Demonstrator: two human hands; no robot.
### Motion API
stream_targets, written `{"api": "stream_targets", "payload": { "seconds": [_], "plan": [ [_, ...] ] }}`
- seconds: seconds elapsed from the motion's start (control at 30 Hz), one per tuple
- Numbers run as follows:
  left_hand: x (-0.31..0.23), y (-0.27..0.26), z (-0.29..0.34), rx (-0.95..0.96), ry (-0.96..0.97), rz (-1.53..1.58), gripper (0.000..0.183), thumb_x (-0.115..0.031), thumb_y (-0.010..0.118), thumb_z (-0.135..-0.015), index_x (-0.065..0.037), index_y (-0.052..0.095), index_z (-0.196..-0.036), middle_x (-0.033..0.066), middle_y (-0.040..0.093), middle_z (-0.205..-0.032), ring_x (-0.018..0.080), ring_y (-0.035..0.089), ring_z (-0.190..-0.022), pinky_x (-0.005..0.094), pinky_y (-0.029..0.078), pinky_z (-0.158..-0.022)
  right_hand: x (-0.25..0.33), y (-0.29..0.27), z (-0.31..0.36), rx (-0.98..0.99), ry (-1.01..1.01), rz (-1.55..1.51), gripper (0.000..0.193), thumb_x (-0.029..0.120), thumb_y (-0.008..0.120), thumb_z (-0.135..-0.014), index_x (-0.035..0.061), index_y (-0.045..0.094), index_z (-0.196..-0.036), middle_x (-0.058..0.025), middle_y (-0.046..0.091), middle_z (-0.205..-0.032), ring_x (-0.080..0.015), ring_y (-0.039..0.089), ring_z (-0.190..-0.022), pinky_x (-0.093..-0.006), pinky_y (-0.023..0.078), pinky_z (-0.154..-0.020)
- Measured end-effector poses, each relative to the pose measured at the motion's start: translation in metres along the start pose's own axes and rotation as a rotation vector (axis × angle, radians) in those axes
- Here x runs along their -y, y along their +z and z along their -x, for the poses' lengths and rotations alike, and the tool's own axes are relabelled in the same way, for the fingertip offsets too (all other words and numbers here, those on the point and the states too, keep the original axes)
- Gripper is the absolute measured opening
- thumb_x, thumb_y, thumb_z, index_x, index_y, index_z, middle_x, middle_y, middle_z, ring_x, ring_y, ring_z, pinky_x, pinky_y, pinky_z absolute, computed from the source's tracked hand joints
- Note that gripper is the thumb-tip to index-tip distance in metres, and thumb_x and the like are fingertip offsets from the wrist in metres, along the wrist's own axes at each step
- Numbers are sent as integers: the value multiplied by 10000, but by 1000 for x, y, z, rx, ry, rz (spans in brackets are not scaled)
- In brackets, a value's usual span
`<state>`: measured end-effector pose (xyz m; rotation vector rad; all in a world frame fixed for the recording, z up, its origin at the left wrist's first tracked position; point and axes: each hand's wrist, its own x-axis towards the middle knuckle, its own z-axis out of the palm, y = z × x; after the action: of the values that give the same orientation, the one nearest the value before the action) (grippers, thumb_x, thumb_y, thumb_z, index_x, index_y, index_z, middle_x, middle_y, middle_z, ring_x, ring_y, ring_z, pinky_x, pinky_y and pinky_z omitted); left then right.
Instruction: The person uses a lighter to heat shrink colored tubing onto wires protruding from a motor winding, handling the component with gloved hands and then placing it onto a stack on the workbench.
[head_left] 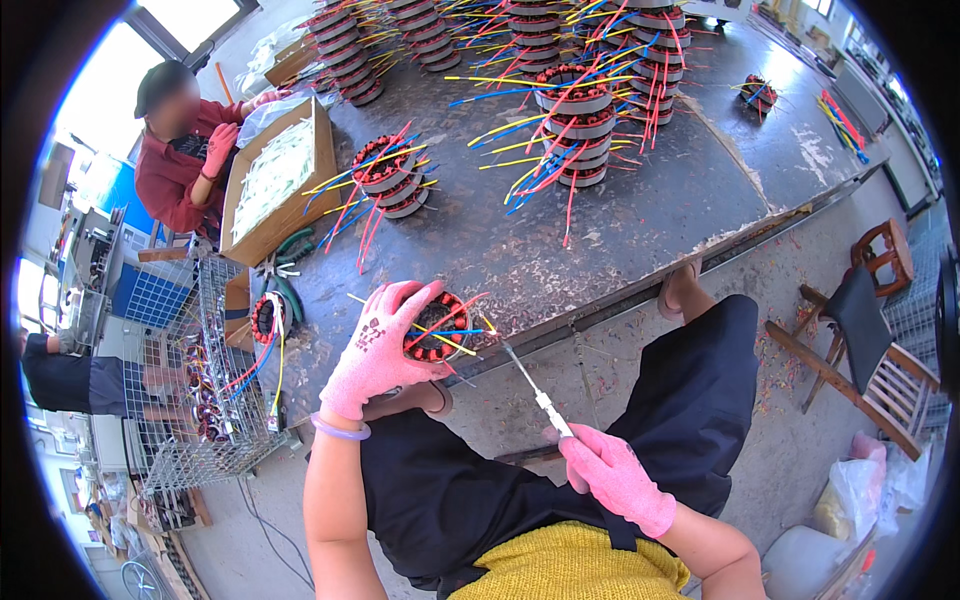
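Stator (pixel 432 353) in curled left hand (pixel 372 350), right hand (pixel 616 476) slanting tool (pixel 546 403)

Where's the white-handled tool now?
Head view, just right of and below centre: the white-handled tool is in the right hand, its thin shaft pointing up-left toward the wired ring in the left hand.

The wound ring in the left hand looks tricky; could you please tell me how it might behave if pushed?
The wound ring likely feels heavy for its size, judging by its packed red windings. Its thin, splayed wires would probably bend or snag. Its circular outline suggests it could roll if stood on edge.
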<state>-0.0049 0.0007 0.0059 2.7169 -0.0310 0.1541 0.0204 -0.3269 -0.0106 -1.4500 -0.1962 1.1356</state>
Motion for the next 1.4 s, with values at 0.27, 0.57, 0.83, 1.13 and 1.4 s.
{"api": "stream_targets", "payload": {
  "seconds": [0.27,0.57,0.83,1.13,1.4],
  "plan": [
    [-2,-1,-1,11,-10,13,989,-272,915,-534,-102,510,-1421,172,509,-1325,379,492,-1229,467,391,-1085,-4,0,-1,1,-18,-12,335,231,490,-1047,-17,597,-1246,1,506,-661,-73,475,-579,-266,406,-560],
    [0,0,0,11,-15,13,1002,-270,922,-528,-104,508,-1424,173,501,-1342,389,479,-1238,466,395,-1080,-4,-2,-1,5,-31,55,345,247,482,-1048,-7,604,-1247,-10,511,-658,-78,483,-576,-273,414,-567],
    [0,0,-1,18,-14,18,999,-277,922,-535,-99,506,-1425,171,503,-1337,383,482,-1233,464,393,-1081,-4,-1,-1,3,-11,22,337,244,480,-1044,-8,609,-1226,-7,514,-661,-77,486,-577,-271,413,-565],
    [-1,-1,0,18,-29,26,999,-285,918,-539,-105,503,-1429,163,506,-1334,380,479,-1238,463,387,-1085,-5,0,-2,-4,-9,-1,318,239,501,-1042,-27,596,-1187,7,514,-673,-65,472,-592,-259,401,-566],
    [-2,0,0,14,-24,19,1004,-276,923,-532,-109,504,-1430,163,507,-1333,376,482,-1241,464,383,-1088,4,1,-1,-8,5,31,319,233,486,-1038,-25,600,-1187,0,513,-664,-71,476,-589,-266,407,-571]
  ]
}}
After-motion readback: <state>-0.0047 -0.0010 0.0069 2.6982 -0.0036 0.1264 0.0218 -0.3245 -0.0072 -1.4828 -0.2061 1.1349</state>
